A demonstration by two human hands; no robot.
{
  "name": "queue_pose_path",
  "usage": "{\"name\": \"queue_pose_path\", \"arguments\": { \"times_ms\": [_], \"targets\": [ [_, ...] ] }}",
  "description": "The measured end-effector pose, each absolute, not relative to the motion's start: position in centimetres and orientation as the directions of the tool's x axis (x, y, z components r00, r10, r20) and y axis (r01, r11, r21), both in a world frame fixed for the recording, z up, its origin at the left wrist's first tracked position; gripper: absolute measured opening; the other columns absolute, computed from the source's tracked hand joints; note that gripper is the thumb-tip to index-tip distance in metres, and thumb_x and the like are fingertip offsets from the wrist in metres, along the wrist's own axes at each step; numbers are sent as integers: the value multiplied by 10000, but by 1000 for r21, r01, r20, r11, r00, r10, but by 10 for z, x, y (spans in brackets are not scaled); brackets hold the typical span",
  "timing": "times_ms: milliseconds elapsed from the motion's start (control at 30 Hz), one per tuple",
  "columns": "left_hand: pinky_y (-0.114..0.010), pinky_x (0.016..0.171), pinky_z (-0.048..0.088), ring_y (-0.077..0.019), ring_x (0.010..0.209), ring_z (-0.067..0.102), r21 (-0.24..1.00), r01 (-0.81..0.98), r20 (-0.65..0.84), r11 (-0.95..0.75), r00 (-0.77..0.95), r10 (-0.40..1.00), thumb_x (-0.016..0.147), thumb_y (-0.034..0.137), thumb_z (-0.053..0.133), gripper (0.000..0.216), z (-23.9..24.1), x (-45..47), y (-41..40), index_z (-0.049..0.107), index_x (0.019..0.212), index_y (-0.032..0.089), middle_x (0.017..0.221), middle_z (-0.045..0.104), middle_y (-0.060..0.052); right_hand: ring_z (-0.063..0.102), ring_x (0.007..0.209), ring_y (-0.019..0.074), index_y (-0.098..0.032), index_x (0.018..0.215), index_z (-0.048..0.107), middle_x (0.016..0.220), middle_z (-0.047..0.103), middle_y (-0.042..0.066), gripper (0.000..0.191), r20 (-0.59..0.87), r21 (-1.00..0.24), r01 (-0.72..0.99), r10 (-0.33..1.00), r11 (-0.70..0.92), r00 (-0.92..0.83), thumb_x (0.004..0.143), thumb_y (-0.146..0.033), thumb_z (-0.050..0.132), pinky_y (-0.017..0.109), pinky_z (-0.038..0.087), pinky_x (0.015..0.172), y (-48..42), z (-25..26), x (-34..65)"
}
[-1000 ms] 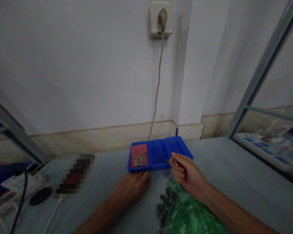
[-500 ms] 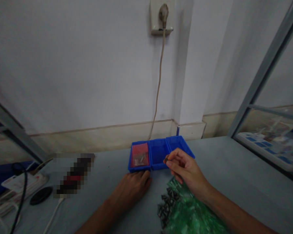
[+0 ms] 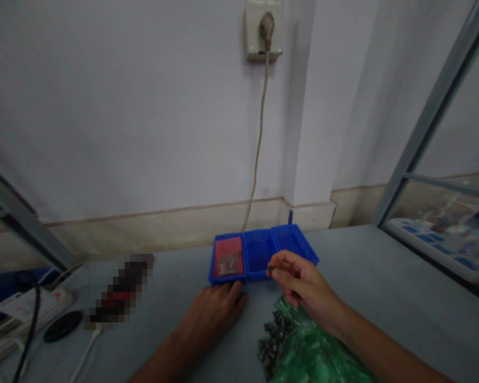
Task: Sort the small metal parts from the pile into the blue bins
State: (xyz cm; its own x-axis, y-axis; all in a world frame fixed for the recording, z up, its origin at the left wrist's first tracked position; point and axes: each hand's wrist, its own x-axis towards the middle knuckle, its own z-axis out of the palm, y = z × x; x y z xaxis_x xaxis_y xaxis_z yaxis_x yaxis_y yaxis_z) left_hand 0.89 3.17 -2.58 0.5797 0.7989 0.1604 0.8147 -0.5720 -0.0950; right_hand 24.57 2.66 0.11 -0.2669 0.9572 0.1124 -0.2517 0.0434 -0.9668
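Note:
My right hand (image 3: pixel 299 279) pinches a small dark piece (image 3: pixel 271 269) between thumb and fingertips, in front of the middle blue tray (image 3: pixel 261 276). It is too small to name exactly. My left hand (image 3: pixel 219 306) lies palm down on the table with its fingers loosely bent and the thumb a little apart. Its fingertips are at the front edge of the left blue tray (image 3: pixel 212 266), which holds a red sheet (image 3: pixel 228 246) and a clear bag of small parts (image 3: pixel 229 263). Below my right hand, a pile of small dark metal parts (image 3: pixel 273 340) spills beside a green plastic bag (image 3: pixel 319 348).
A third blue tray (image 3: pixel 293 239) adjoins the others at the right. On the left of the table (image 3: pixel 163 298) are a blurred-out object (image 3: pixel 120 292) with a white cable, a black disc (image 3: pixel 64 326) and a power strip (image 3: pixel 59 298). A wall cord (image 3: pixel 259 138) runs down behind the trays.
The view has shifted slightly. My right hand stays near the middle tray with the small piece turned a little in its fingertips. My left hand keeps its place by the left tray.

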Motion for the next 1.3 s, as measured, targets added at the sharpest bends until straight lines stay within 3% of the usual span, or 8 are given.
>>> {"name": "queue_pose_path", "arguments": {
  "times_ms": [233, 367, 533, 933, 1300],
  "targets": [
    [-360, 610, 571, -268, 708, 728, -117, 813, 160, -570, 582, 797, 1050, 311, 442, 262, -29, 8, 32, 661, 962, 196, 835, 739, -71, 284, 457, 35, -173, 912, 632, 765, 570, -13, 319, 33, -898, -422, 939, -122, -342, 902, -481, 716, 165, 214, 357, 23, 5, 245],
    [-355, 610, 568, -266, 696, 728, -119, 820, 149, -560, 573, 806, 1046, 318, 458, 260, -31, 8, 34, 672, 962, 197, 826, 743, -73, 181, 443, 34, -160, 770, 561, 612, 407, -66, 399, 2, -850, -486, 921, -205, -390, 954, -504, 644, 169, 158, 368, 24, 3, 246],
    [-349, 598, 560, -265, 691, 728, -138, 821, 136, -554, 569, 811, 1053, 303, 430, 272, -31, 9, 33, 665, 963, 201, 826, 747, -70, 130, 421, 33, -181, 694, 463, 562, 282, -100, 442, -8, -763, -564, 878, -315, -479, 961, -482, 646, 175, 125, 364, 27, 1, 249],
    [-310, 592, 543, -230, 659, 711, -116, 820, 192, -561, 573, 797, 1002, 212, 435, 263, -36, 6, 34, 674, 896, 193, 797, 734, -70, 87, 381, 19, -194, 674, 434, 521, 262, -122, 462, -49, -731, -577, 871, -364, -488, 901, -470, 726, 167, 81, 338, 27, 6, 248],
    [-272, 609, 552, -199, 655, 699, -101, 822, 231, -561, 567, 790, 982, 213, 434, 218, -35, 6, 34, 651, 980, 194, 802, 726, -68, 90, 366, 14, -195, 663, 432, 500, 270, -125, 485, -62, -746, -556, 869, -367, -491, 869, -497, 751, 165, 79, 330, 26, 8, 247]
  ]
}}
